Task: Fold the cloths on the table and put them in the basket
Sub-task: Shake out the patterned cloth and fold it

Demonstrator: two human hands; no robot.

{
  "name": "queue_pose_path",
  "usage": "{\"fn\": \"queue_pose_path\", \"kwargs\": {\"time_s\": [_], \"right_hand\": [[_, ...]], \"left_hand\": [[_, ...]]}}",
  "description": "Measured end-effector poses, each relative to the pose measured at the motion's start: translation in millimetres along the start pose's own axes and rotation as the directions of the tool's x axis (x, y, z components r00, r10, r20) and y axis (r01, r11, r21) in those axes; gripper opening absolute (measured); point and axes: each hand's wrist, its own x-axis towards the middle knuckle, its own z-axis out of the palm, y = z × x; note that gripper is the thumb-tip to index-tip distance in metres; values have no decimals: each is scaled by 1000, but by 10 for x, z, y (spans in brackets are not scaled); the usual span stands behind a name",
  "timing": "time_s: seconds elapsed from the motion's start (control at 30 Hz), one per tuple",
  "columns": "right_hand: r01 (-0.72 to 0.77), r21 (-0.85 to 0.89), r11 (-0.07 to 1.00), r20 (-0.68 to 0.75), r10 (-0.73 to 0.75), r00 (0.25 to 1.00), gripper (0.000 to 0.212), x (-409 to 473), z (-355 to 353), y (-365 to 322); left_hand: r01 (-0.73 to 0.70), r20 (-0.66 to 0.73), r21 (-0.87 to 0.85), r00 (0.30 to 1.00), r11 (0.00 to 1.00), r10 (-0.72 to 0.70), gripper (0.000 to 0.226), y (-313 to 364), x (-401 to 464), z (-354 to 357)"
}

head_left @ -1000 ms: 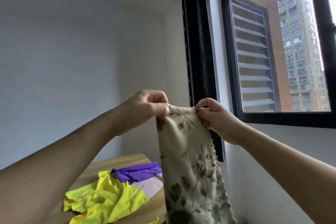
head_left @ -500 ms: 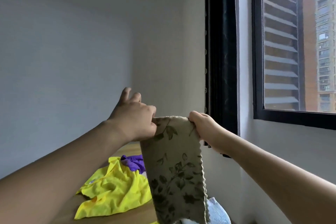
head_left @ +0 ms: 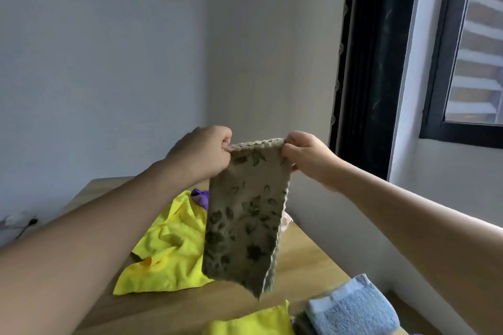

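**A:** ok so what's going on with the flowery cloth?

**B:** The beige cloth (head_left: 245, 215) with the dark leaf print is up in the air, hanging straight down above the table (head_left: 168, 307). It looks doubled over, with the fold along the top edge and a wavy trim running down its right side. The bottom corner dangles clear of the wood, not touching anything.

**A:** both hands on it?

**B:** Yep. The left hand (head_left: 202, 153) has its fingers curled tight, pinching the top left corner. The right hand (head_left: 306, 156) does the same on the top right corner, thumb and fingers clamped on the fold. The top edge is stretched flat between them.

**A:** what else is around that cloth?

**B:** Below it and to its left, a crumpled yellow cloth (head_left: 168, 247) is spread on the table, partly hidden behind the hanging one. A bit of purple cloth (head_left: 200, 196) peeks out past the yellow one, right at the beige cloth's left edge. Under the dangling corner, at the near edge, there's another yellow piece (head_left: 250, 321). Just right of that is a folded light blue towel (head_left: 351, 310), with something grey tucked beside it that I can't make out. Right of the beige cloth, a black curtain (head_left: 378, 62) hangs beside a dark-framed window (head_left: 435, 68).
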Motion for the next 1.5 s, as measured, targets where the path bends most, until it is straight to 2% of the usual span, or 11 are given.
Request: {"fn": "queue_pose_path", "kwargs": {"time_s": [0.23, 0.33, 0.47, 0.53, 0.67, 0.8, 1.0, 1.23, 1.3, 1.4, 1.5], "right_hand": [[124, 87, 988, -89, -116, 989, 16, 224, 339, 286], [31, -14, 999, 168, -28, 985, 19, 106, 499, 574], [84, -528, 845, 561, 272, 782, 11, -128, 805, 1041], [185, -635, 750, 631, 366, 684, 14, -181, 990, 1197], [128, -672, 729, 659, 511, 551, 28, -95, 1240, 1279], [151, -721, 677, 595, 492, 636, 30, 189, 1469, 1426], [195, -761, 618, 400, 212, 892, 44, 587, 1904, 1739], [182, -750, 635, 370, 176, 912, 33, 639, 2126, 1883], [75, -640, 765, 409, 256, 876, 19, 658, 2166, 1906], [-80, -402, 912, 525, 301, 796, 61, 646, 2250, 1870], [47, -486, 872, 560, 270, 783, 57, 603, 2325, 1812]], "left_hand": [[-24, -253, -123, 968, 992, -8, 27, -283, -117, 213], [71, 124, -264, 991, 962, -40, 21, -430, -420, 519], [242, 733, -249, 680, 938, 19, 30, -634, -1020, 1069], [303, 817, -217, 577, 928, 3, 38, -715, -1232, 1338], [574, 824, -238, 546, 783, -150, 23, -802, -1289, 1635], [698, 709, -235, 599, 677, -372, 11, -959, -1081, 1808], [668, 386, -107, 710, 736, -589, 11, -1219, -946, 2168], [692, 499, -147, 669, 706, -552, 17, -1483, -852, 2363], [703, 512, -171, 662, 690, -548, 18, -1516, -853, 2393], [677, 514, -182, 684, 713, -518, 11, -1477, -851, 2425], [634, 521, -183, 711, 752, -473, 15, -1411, -821, 2339]]}}
